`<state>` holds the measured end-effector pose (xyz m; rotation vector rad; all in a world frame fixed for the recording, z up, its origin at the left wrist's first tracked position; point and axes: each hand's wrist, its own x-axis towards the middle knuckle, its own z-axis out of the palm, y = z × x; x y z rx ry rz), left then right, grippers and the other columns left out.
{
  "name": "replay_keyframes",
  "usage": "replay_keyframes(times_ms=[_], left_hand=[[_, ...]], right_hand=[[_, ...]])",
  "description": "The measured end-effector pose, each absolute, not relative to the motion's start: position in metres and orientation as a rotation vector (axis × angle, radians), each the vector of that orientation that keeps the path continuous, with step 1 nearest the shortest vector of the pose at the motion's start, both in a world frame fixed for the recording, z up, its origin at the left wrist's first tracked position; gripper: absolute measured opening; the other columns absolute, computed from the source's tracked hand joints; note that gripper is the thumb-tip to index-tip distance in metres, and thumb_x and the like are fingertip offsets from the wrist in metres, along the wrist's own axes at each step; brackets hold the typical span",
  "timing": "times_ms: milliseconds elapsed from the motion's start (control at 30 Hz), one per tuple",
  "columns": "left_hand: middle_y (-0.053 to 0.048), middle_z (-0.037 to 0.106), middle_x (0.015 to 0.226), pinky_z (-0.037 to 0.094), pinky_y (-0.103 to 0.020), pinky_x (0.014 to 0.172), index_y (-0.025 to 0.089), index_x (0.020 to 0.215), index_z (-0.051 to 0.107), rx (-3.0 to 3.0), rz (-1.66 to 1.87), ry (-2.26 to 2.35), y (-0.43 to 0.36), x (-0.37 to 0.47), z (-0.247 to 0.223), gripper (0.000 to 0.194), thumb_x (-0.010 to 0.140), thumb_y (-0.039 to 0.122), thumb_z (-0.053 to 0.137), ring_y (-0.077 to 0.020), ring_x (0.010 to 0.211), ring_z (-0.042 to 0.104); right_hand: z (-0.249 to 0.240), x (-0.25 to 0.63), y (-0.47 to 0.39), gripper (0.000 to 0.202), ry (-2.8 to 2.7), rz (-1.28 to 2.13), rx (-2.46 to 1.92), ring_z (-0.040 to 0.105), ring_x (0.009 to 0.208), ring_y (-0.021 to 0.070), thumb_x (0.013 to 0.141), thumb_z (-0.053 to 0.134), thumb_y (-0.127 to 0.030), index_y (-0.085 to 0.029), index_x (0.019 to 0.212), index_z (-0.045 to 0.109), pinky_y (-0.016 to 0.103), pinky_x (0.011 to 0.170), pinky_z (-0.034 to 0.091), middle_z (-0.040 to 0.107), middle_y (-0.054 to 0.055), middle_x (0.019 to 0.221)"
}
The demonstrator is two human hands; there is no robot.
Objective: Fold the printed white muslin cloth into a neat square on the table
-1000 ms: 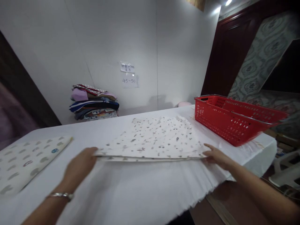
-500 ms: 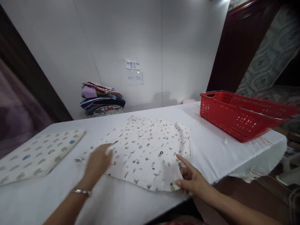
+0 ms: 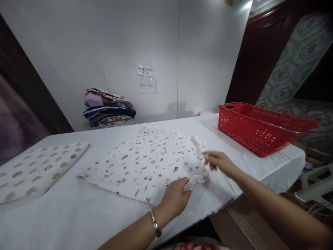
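The left hand pinches the near right corner of the printed white garment lying flat mid-table, while the right hand, fingers loosely spread, touches its bunched right edge, steadying the fabric.

left forearm: showing bare, no sleeve reaching the wrist
left wrist: wearing a thin silver bracelet
right forearm: showing bare, sleeveless to the frame edge
hands: wearing no gloves, no rings showing
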<state>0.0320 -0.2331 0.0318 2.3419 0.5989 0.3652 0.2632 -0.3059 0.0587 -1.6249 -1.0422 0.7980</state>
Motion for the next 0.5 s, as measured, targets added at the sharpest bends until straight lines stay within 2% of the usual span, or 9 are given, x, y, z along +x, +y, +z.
replay_keyframes(times_ms=[67,133,233,367,500], left_hand=[[0.001,0.059,0.072,0.034,-0.024,0.061,0.018,0.074,0.053,2.256,0.412,0.598,-0.226,0.027,0.043,0.011,0.080,0.019,0.043,-0.0137,0.069,0.052],[0.002,0.056,0.069,0.033,-0.023,0.060,0.018,0.073,0.052,2.201,0.451,0.599,-0.222,0.022,0.054,0.015,0.082,0.022,0.041,-0.0129,0.067,0.049],[0.003,0.052,0.066,0.031,-0.022,0.057,0.018,0.071,0.051,2.170,0.431,0.606,-0.218,0.018,0.064,0.017,0.083,0.024,0.041,-0.0119,0.064,0.046],[0.003,0.051,0.066,0.031,-0.022,0.058,0.018,0.070,0.050,2.146,0.363,0.598,-0.215,0.019,0.066,0.016,0.083,0.024,0.042,-0.0112,0.063,0.044],[0.003,0.049,0.066,0.030,-0.021,0.057,0.018,0.069,0.048,2.131,0.298,0.568,-0.211,0.022,0.065,0.017,0.083,0.024,0.041,-0.0105,0.063,0.042]], right_hand=[[0.056,0.313,-0.280,0.032,-0.885,0.574,-1.819,0.055,0.053,0.0082,0.077,0.057,-0.027,-0.012,0.106,0.060,0.017,0.044,0.040,0.066,0.007,0.080],[0.046,0.357,-0.254,0.030,-0.766,0.488,-2.026,0.059,0.061,0.0100,0.078,0.053,-0.020,-0.009,0.106,0.059,0.018,0.048,0.043,0.066,0.012,0.092],[0.026,0.396,-0.221,0.032,-0.752,0.450,-2.122,0.061,0.071,0.0142,0.077,0.054,-0.019,-0.008,0.106,0.060,0.021,0.054,0.046,0.066,0.014,0.095],[0.008,0.415,-0.186,0.030,-0.865,0.439,-2.223,0.061,0.084,0.0176,0.070,0.062,-0.018,-0.011,0.100,0.066,0.024,0.068,0.047,0.067,0.010,0.094],[0.005,0.428,-0.161,0.030,-1.007,0.476,-2.292,0.060,0.088,0.0190,0.056,0.071,-0.012,-0.017,0.086,0.070,0.025,0.078,0.044,0.068,0.004,0.087]])
